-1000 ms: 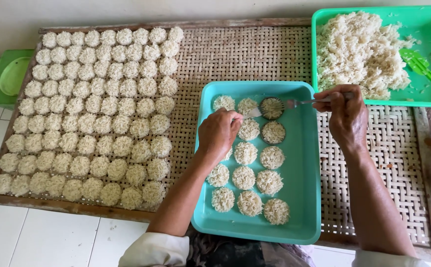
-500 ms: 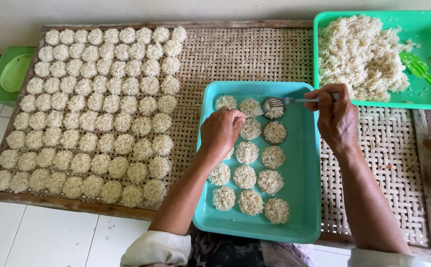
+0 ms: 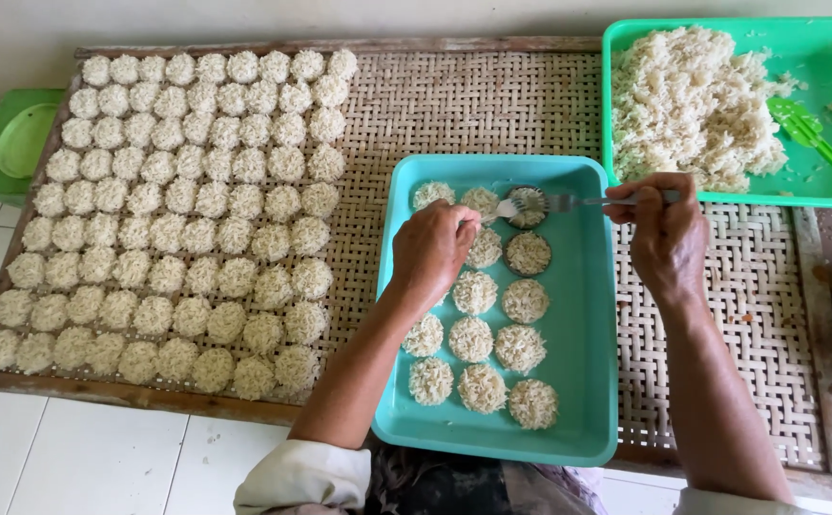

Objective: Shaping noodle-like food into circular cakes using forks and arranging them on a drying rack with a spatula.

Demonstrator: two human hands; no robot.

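Two hands over the teal tray: my right hand grips a fork, my left hand pinches a noodle round.

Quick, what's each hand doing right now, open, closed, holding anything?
Left hand: curled over the noodle rounds in the teal tray; its hold cannot be told.
Right hand: closed on a fork.
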